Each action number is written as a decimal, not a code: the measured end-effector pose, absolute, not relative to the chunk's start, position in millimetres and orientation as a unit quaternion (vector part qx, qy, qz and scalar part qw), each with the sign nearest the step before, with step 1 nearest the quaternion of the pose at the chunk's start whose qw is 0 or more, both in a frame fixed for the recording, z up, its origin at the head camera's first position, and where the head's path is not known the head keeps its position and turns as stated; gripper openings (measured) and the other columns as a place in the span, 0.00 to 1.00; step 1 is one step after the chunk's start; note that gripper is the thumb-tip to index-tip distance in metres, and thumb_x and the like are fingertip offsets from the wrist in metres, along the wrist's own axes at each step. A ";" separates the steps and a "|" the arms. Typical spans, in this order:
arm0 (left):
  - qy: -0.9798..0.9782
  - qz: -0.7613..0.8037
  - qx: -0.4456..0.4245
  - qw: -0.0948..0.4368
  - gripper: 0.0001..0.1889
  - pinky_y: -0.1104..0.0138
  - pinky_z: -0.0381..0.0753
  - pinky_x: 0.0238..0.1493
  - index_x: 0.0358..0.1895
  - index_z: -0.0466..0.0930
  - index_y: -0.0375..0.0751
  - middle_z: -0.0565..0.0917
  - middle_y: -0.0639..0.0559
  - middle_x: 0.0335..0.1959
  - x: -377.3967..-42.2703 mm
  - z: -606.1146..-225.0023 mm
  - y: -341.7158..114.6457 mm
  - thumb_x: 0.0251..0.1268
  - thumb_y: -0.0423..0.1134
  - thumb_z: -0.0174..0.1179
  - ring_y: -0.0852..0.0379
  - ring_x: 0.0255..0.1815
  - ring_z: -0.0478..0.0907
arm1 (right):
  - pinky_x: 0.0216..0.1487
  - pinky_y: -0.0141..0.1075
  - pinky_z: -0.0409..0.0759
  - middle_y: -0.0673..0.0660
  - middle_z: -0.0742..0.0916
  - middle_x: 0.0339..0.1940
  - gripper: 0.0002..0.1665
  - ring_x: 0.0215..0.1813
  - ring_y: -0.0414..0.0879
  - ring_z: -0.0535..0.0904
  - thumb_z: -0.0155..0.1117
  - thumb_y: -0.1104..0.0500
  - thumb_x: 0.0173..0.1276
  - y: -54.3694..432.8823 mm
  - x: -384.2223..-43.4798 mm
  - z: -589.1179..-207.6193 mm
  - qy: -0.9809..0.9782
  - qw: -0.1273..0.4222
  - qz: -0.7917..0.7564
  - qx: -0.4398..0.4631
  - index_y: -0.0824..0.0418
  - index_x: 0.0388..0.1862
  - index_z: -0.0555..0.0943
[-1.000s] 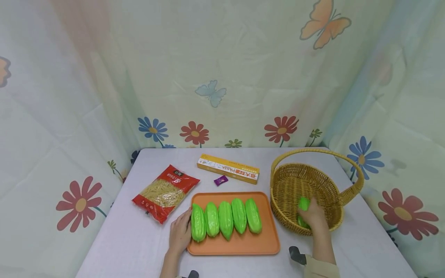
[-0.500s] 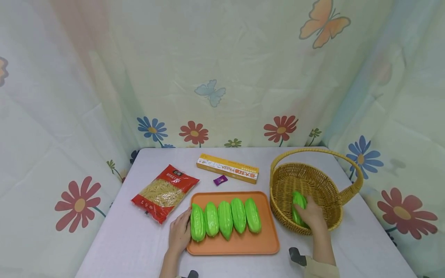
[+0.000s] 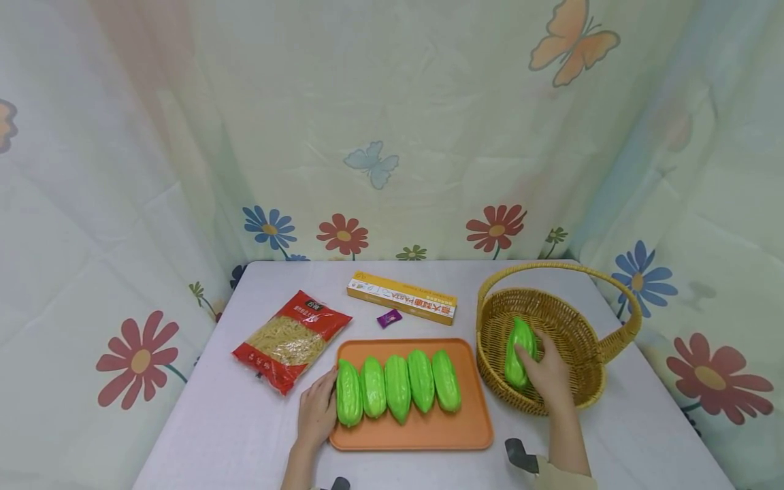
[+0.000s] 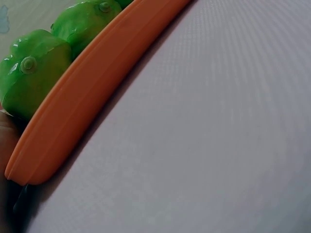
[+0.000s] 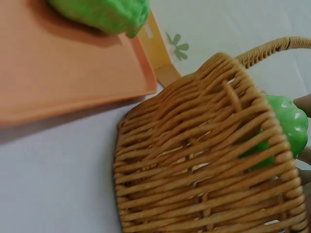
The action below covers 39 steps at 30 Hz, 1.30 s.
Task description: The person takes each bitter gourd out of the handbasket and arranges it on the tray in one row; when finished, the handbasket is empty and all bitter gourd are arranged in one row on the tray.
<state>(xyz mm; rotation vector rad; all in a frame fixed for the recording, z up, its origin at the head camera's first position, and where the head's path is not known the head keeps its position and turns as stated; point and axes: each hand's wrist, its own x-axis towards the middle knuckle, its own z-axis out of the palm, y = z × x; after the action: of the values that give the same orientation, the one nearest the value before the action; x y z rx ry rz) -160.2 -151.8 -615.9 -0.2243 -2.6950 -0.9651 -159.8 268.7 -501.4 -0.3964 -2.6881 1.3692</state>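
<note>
In the head view, my right hand (image 3: 551, 371) grips a green, ridged bitter melon (image 3: 518, 354) inside the wicker basket (image 3: 490, 381), thumb on the near side. The right wrist view shows that melon (image 5: 291, 125) poking above the basket's rim, fingers at its far side. My left hand (image 3: 317, 408) rests against the left edge of the orange tray (image 3: 474, 432), next to the leftmost melon (image 3: 350, 395). Several bitter melons lie side by side on the tray. Part of the left hand (image 4: 6, 138) shows beside the tray's rim in the left wrist view; most of it is hidden.
A red bag of pasta (image 3: 294, 340) lies at the back left. Behind the tray are a yellow pasta box (image 3: 401, 297) and a small purple packet (image 3: 388, 318). The basket's tall handle (image 3: 551, 265) arches over its opening. A flowered curtain (image 3: 392, 102) surrounds the table.
Inside the basket, my right hand has shifted the bitter melon up and to the left, so more of it shows. The left hand and the tray stay where they were.
</note>
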 end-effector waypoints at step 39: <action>-0.929 -0.335 -0.079 0.134 0.22 0.53 0.60 0.58 0.64 0.67 0.43 0.72 0.49 0.61 -161.6 -618.1 -151.4 0.66 0.34 0.50 0.50 0.62 0.66 | 0.46 0.52 0.75 0.68 0.74 0.57 0.36 0.52 0.60 0.73 0.59 0.51 0.65 194.8 -155.3 -500.2 -0.894 0.113 0.433 -0.005 0.64 0.67 0.61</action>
<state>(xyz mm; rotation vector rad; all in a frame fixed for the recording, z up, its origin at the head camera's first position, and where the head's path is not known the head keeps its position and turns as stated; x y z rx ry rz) -161.6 -151.4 -618.1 -0.2284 -2.6945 -0.9697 -155.3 194.8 -500.2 -0.0139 -2.6237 1.2692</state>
